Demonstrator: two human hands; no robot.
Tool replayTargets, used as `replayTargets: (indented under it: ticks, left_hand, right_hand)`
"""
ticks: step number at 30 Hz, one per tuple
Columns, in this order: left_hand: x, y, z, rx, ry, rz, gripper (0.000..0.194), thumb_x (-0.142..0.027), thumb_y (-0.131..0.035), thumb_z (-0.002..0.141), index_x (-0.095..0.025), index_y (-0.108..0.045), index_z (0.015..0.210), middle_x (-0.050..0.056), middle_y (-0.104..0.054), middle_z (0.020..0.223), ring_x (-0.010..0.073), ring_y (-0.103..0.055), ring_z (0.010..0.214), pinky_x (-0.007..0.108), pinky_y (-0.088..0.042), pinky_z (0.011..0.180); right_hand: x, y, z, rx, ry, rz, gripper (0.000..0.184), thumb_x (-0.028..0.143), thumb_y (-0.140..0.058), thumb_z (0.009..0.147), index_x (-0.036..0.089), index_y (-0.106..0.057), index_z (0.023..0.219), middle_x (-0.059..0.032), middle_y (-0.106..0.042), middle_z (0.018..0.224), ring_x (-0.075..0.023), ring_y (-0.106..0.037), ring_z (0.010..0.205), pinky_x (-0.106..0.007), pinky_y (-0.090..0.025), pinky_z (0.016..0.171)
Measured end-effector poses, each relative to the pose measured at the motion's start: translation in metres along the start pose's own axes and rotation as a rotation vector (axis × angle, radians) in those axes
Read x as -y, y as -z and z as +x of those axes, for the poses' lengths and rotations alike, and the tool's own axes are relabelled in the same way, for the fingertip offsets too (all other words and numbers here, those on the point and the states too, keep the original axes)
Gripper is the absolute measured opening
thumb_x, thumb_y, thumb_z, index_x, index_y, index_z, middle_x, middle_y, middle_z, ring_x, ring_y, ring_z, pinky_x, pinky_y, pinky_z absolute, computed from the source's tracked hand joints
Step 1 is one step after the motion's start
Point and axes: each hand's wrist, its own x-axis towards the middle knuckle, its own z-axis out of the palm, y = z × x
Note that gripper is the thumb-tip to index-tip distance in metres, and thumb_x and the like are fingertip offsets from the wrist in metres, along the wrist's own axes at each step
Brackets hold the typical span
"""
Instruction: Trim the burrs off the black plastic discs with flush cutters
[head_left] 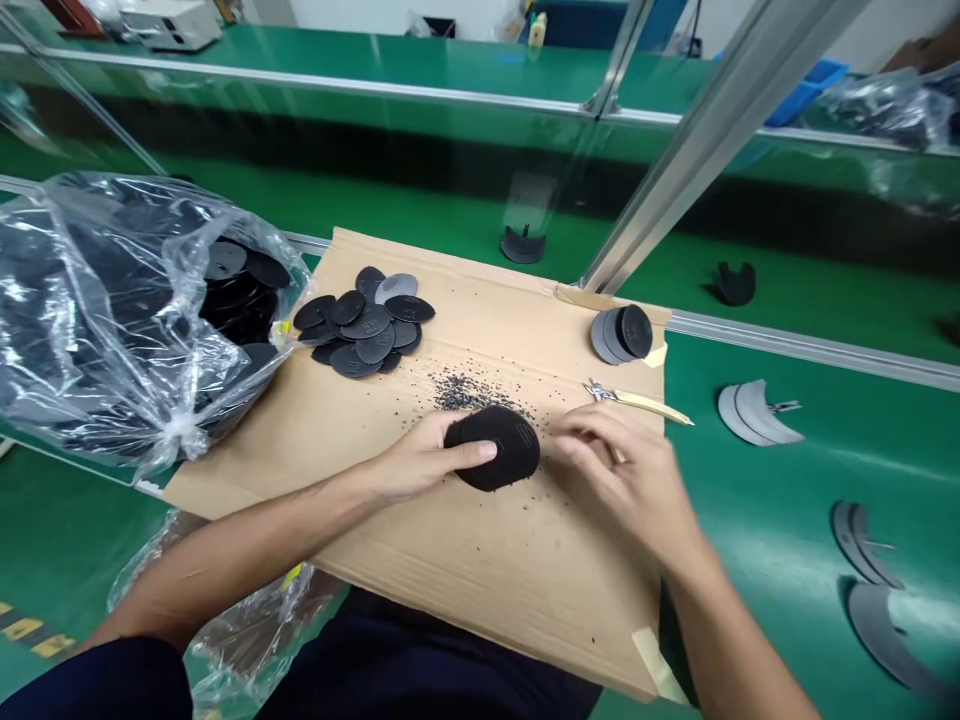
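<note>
Cardboard [487, 560] spreads across my feed, and about midway between its far and near edges the left hand [409, 465] clamps a black rounded piece [510, 455], thumb on top. Right hand [634, 470] is just beside, curled fingers apart from the piece, which lies to their left. With thumb cover and blur, I can't call its long axis or whether those fingers grip anything. Dark crumbs [466, 390] lie just beyond; cutters [645, 403] cross the right edge.

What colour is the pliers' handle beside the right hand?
The handle is pale yellow; head view shows it best.
</note>
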Motion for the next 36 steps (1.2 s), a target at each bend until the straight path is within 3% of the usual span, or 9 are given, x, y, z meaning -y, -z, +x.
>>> replayTargets:
  ticks: [5,11,14,17,20,23,26,31,36]
  left_hand:
    - [-0.002,0.003,0.008,-0.127,0.021,-0.212,0.048,-0.036,-0.091,0.064,-0.01,-0.075,0.101,0.013,-0.077,0.1,0.0231,-0.072,0.091,0.034,-0.057,0.083]
    - [-0.001,0.006,0.011,-0.159,0.016,-0.241,0.046,-0.033,-0.091,0.064,-0.011,-0.076,0.101,0.012,-0.078,0.098,0.0222,-0.072,0.088,0.033,-0.057,0.081]
    - [0.0,0.006,0.01,-0.176,-0.06,-0.16,0.039,-0.026,-0.089,0.065,-0.013,-0.077,0.1,0.01,-0.078,0.098,0.0205,-0.072,0.089,0.031,-0.057,0.081]
    - [0.0,0.007,0.009,-0.146,-0.161,-0.023,0.031,-0.023,-0.085,0.071,-0.015,-0.078,0.1,0.009,-0.077,0.103,0.02,-0.072,0.094,0.03,-0.057,0.084]
    - [-0.001,0.008,0.008,-0.109,-0.258,0.142,0.026,-0.021,-0.082,0.075,-0.019,-0.079,0.1,0.007,-0.077,0.105,0.0183,-0.071,0.096,0.028,-0.056,0.084]
    - [-0.002,0.007,0.006,-0.088,-0.368,0.302,0.024,-0.02,-0.079,0.078,-0.022,-0.079,0.102,0.006,-0.077,0.103,0.0176,-0.071,0.095,0.029,-0.057,0.083]
    - [-0.002,0.006,0.004,-0.068,-0.434,0.406,0.024,-0.022,-0.076,0.082,-0.022,-0.078,0.106,0.006,-0.076,0.102,0.018,-0.07,0.096,0.032,-0.057,0.087]
    - [0.0,0.006,0.001,-0.048,-0.493,0.458,0.026,-0.02,-0.075,0.083,-0.022,-0.076,0.109,0.007,-0.076,0.104,0.0175,-0.071,0.098,0.031,-0.057,0.089]
    - [0.0,0.007,0.002,-0.028,-0.544,0.474,0.026,-0.018,-0.073,0.085,-0.022,-0.076,0.111,0.007,-0.076,0.106,0.0175,-0.071,0.099,0.032,-0.056,0.092]
  right_hand:
    - [-0.05,0.026,-0.003,0.027,-0.09,-0.556,0.06,0.068,-0.054,0.088,0.017,-0.065,0.118,-0.0208,-0.064,0.118,-0.0383,-0.06,0.098,-0.049,-0.05,0.074]
    - [-0.059,0.023,-0.009,0.019,-0.089,-0.634,0.048,0.053,-0.046,0.096,0.017,-0.065,0.121,-0.0193,-0.067,0.107,-0.0361,-0.06,0.092,-0.048,-0.049,0.07]
    - [-0.041,0.022,-0.005,-0.089,-0.191,-0.367,0.04,0.047,-0.049,0.096,0.021,-0.064,0.123,-0.0159,-0.067,0.112,-0.0333,-0.063,0.098,-0.047,-0.052,0.076]
    - [-0.019,0.017,0.001,-0.183,-0.36,0.2,0.034,0.043,-0.046,0.098,0.026,-0.063,0.123,-0.0097,-0.069,0.11,-0.0282,-0.068,0.098,-0.045,-0.057,0.08]
    - [-0.003,0.008,0.003,-0.131,-0.517,0.797,0.033,0.043,-0.04,0.1,0.027,-0.065,0.115,-0.0076,-0.072,0.099,-0.0268,-0.072,0.093,-0.045,-0.061,0.076]
    - [0.004,0.0,0.001,-0.025,-0.572,1.026,0.04,0.047,-0.035,0.101,0.027,-0.065,0.116,-0.0088,-0.073,0.101,-0.0263,-0.072,0.094,-0.045,-0.062,0.077]
    - [0.006,-0.002,-0.003,0.002,-0.464,0.849,0.038,0.047,-0.05,0.098,0.028,-0.061,0.129,-0.009,-0.072,0.113,-0.0255,-0.07,0.102,-0.045,-0.059,0.087]
    - [0.011,0.0,-0.007,0.013,-0.034,0.17,0.043,0.028,-0.068,0.09,0.03,-0.062,0.132,-0.0076,-0.067,0.118,-0.0259,-0.063,0.111,-0.046,-0.053,0.096]
    - [0.009,-0.001,-0.006,0.059,0.174,0.031,0.048,0.024,-0.066,0.091,0.028,-0.057,0.138,-0.0086,-0.066,0.112,-0.0236,-0.064,0.102,-0.042,-0.056,0.085]
